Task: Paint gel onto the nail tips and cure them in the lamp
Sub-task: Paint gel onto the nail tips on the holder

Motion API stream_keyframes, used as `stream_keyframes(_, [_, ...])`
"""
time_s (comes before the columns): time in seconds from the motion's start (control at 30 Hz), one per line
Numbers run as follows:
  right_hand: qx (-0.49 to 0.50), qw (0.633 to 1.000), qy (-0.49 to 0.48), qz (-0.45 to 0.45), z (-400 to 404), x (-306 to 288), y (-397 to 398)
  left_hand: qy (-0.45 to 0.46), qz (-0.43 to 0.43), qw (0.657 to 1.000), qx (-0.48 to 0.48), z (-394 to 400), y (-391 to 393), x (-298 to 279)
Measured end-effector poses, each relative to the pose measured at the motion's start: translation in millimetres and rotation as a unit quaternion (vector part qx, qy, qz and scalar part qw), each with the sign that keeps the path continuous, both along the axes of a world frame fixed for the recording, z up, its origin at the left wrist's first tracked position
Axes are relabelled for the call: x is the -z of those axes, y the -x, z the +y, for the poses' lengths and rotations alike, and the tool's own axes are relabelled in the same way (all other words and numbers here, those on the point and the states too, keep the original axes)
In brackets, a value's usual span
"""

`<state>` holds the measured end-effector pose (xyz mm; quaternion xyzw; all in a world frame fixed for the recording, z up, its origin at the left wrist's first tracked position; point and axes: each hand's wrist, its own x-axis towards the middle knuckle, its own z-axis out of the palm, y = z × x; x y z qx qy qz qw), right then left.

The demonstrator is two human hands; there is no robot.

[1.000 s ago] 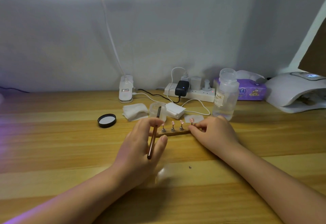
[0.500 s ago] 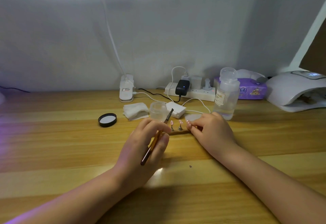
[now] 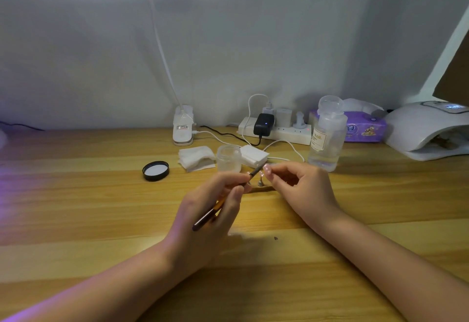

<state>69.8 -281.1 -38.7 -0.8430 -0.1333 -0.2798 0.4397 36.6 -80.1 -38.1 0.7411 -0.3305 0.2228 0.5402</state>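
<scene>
Between the hands, left hand grips the brush, right hand pinches a nail tip.

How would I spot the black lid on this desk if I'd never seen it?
Start at the white clip lamp base standing against the wall on the wooden desk. Come toward the person and a little left, past the stack of white cotton pads. The black lid lies flat there alone, round, with a pale lining facing up: the only dark disc among white and clear things.
</scene>
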Motion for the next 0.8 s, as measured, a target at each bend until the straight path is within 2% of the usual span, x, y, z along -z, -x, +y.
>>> stream_keyframes(0.23, [-0.007, 1.0, -0.011, -0.011, 1.3, -2.0, 3.4, -0.026, 0.003, 1.0, 0.015, 1.6, -0.8, 0.5])
stream_keyframes(0.47, [-0.018, 1.0, -0.009, -0.02, 2.1, -2.7, 4.7, 0.006, -0.004, 1.0, -0.006, 0.4, -3.7, 1.7])
stream_keyframes(0.63, [-0.022, 0.999, 0.002, -0.024, 2.0, -3.3, 5.1, -0.019, -0.008, 1.0, 0.014, 1.8, -5.4, 1.2])
stream_keyframes(0.8, [-0.02, 1.0, -0.004, -0.023, 2.0, -2.6, 4.4, 0.011, 0.021, 0.999, 0.035, 4.9, -3.2, 1.7])
